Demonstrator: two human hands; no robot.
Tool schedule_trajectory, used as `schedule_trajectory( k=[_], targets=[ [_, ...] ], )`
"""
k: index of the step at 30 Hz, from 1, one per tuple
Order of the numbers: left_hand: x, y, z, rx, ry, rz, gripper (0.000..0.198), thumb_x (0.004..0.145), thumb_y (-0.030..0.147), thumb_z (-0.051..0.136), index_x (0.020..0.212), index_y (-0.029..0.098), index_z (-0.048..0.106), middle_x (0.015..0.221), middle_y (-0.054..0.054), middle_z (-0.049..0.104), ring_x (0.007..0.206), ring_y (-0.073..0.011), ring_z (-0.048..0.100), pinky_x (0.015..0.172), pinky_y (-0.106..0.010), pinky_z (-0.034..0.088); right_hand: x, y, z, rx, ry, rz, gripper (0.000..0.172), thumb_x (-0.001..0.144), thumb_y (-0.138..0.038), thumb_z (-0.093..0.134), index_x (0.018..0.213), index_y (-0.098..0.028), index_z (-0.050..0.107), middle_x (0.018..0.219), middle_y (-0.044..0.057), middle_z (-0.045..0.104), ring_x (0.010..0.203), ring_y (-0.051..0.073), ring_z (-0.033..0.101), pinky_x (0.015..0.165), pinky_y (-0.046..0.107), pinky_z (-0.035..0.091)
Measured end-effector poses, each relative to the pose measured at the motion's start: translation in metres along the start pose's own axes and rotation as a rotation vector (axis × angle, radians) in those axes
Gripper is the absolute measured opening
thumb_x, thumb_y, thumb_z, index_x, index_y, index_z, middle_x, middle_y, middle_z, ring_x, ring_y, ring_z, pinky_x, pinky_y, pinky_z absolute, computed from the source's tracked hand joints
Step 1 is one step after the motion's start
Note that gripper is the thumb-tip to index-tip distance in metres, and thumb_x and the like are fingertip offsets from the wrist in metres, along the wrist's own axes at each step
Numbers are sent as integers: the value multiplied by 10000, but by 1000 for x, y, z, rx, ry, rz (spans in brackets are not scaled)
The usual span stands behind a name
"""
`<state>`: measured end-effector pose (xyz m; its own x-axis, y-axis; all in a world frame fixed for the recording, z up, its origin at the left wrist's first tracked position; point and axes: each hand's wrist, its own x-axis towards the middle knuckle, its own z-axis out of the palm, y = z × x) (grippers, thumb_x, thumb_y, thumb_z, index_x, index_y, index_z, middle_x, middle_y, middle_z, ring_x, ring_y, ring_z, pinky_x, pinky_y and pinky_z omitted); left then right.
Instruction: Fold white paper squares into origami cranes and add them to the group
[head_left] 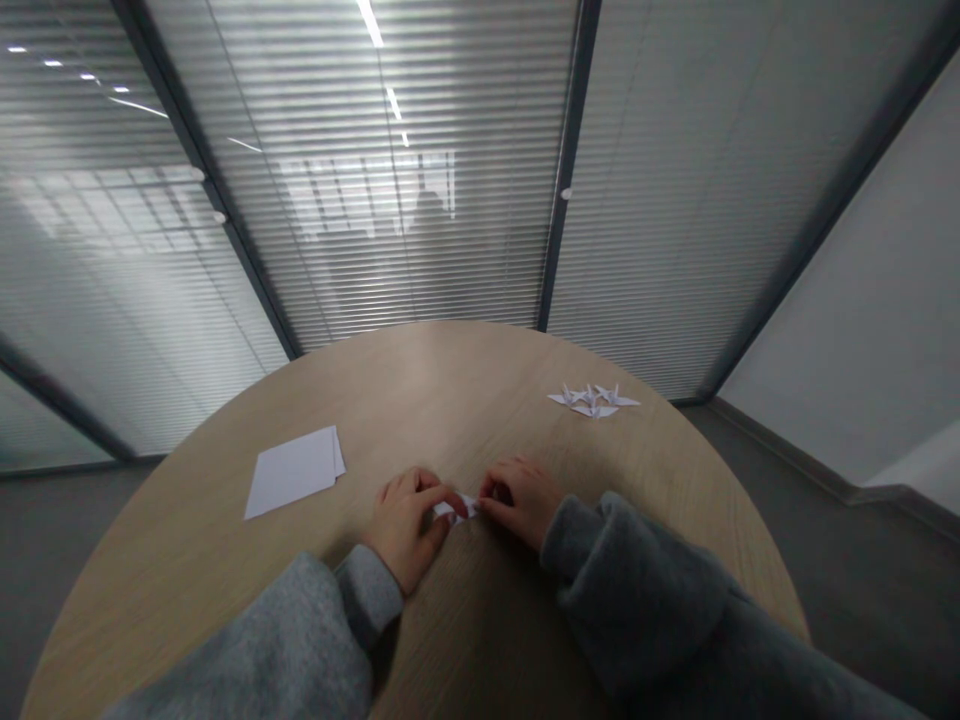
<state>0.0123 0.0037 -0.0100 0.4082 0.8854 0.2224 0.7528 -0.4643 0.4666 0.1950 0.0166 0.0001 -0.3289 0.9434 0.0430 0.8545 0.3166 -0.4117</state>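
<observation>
A small folded piece of white paper lies on the wooden table, between my two hands and partly covered by fingers. My left hand is over its left part, fingers bent and pressing it. At its right end, the thumb and forefinger of my right hand pinch the tip. Farther back on the right stand several folded white paper cranes, close together. To the left of my left hand is a short stack of white paper sheets.
The round wooden table has a curved edge at the back and on both sides. Behind it rises a glass partition with blinds and dark frames. A white wall stands at the right.
</observation>
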Motion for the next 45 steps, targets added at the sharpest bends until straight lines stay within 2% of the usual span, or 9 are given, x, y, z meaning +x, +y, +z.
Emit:
schedule_trajectory(
  k=[16,27,31,37,45],
  targets=[
    [1,2,1,-16,-5,-42,248,744,104,551,827,277,708,891,-29,553,916,-240,515,855,-440,365,1,9,-8,-24,-75,-32,48,770,-202,650,761,-155,643,775,42,641,789,179,534,730,291,362],
    [1,0,1,-23,-6,-27,247,747,95,550,824,269,708,892,-32,563,917,-240,519,854,-445,369,0,17,-12,0,-19,14,73,778,-217,636,767,-148,657,712,28,617,726,166,529,671,274,363],
    [1,0,2,-18,-2,-25,242,744,104,552,826,272,706,891,-26,562,910,-233,518,847,-434,379,1,9,-6,74,50,-65,82,758,-238,665,763,-156,660,665,-8,561,699,145,504,678,259,357],
    [0,0,3,-23,-1,-35,240,744,105,546,824,273,698,892,-26,562,915,-237,517,850,-435,379,3,7,3,65,16,-98,43,733,-195,679,754,-161,662,695,-1,569,737,156,506,720,276,353],
    [1,1,2,-5,-4,-57,159,741,112,546,821,209,643,911,-44,585,928,-247,534,859,-442,382,2,12,-9,44,-20,-86,51,698,-171,699,707,-154,652,702,11,591,750,168,528,701,276,365]
  ],
)
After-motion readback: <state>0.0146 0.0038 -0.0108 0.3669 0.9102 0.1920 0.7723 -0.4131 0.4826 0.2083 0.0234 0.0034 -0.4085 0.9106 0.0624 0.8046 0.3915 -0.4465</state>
